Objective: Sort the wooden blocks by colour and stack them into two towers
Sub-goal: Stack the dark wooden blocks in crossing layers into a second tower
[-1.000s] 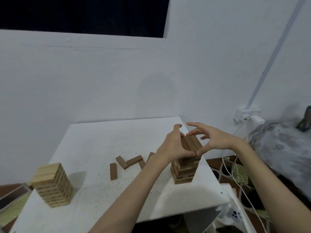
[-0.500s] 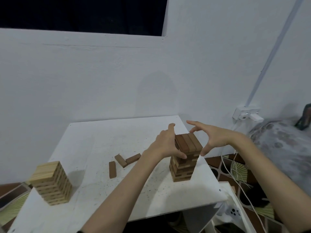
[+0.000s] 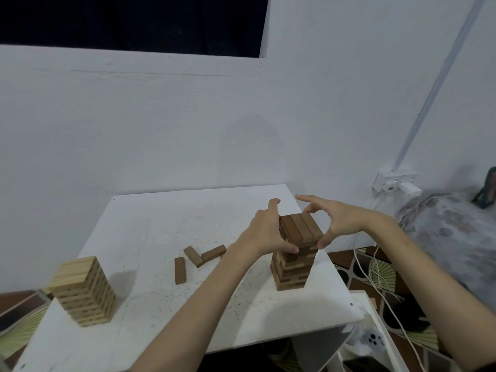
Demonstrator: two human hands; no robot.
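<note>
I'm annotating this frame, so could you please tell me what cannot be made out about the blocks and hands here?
- Head view: the left hand covers the dark tower's upper left side, so contact there is hidden.
- The right hand's palm side faces away; whether its fingers touch the tower is unclear.
- The left forearm may hide more loose dark blocks.
- The light tower's layer count is too fine.

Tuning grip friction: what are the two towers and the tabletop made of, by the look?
Light tower: pale bare wood, grain lines visible. Dark tower: brown wood, probably stained, matte. Table: white, smooth, speckled board, likely painted or laminated.
</note>
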